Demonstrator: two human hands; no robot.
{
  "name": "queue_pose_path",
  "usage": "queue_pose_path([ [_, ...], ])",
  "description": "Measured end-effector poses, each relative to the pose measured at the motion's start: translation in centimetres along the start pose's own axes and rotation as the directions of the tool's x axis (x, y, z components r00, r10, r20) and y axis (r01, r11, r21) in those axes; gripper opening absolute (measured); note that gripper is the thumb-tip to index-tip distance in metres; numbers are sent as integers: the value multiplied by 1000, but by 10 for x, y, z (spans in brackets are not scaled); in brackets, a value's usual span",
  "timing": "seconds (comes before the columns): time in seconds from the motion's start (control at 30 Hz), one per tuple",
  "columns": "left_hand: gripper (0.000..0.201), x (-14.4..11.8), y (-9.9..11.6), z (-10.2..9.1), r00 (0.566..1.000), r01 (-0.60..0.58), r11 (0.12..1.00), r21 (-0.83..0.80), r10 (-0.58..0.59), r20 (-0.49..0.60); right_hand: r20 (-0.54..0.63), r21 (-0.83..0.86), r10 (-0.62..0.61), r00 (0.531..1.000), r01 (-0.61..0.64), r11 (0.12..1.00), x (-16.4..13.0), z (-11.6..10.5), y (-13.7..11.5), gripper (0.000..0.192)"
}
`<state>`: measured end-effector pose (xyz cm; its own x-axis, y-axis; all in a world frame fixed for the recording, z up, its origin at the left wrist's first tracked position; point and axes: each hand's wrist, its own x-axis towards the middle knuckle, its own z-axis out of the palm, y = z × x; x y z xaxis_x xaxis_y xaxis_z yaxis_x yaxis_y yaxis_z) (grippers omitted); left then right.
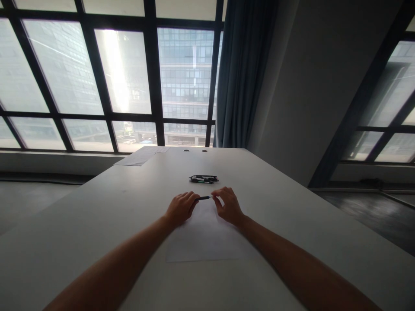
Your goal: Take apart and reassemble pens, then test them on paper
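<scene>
White worktop (129,203) runs to a black-framed window wall (152,77), blue-grey curtain (243,73) at its right. We hold one black pen (204,198) level above one paper sheet (202,237): left hand (180,208) grips one end, right hand (228,204) pinches the other. Pile of pens (203,179) lies just beyond; count unclear. More paper (142,155) at far edge.
</scene>
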<state>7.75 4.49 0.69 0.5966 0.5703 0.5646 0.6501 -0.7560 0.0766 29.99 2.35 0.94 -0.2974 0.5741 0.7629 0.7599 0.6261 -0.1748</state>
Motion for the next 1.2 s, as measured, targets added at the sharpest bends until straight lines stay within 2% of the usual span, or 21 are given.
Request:
queue_pose_path([
  [0.2, 25, 0, -1, 2, 999, 12, 999, 49, -14, 29, 14, 24, -6, 1000, 6, 1000, 0, 0, -1, 17],
  [0.7, 21, 2, -2, 2, 998, -2, 999, 46, -1, 66, 5, 58, 2, 1000, -2, 998, -1, 0, 0, 17],
  [0.83, 21, 2, -3, 5, 999, -32, 998, 49, 30, 38, -29, 47, -17, 999, 19, 999, -1, 2, 2, 18],
  [1.0, 18, 1, -5, 7, 997, -82, 995, 58, 82, -10, -108, 49, -110, 988, 116, 992, 0, 3, 3, 21],
  [1.2, 16, 1, -6, 8, 995, -97, 994, 47, 98, -30, -111, 62, -128, 986, 136, 989, 0, 3, 2, 22],
])
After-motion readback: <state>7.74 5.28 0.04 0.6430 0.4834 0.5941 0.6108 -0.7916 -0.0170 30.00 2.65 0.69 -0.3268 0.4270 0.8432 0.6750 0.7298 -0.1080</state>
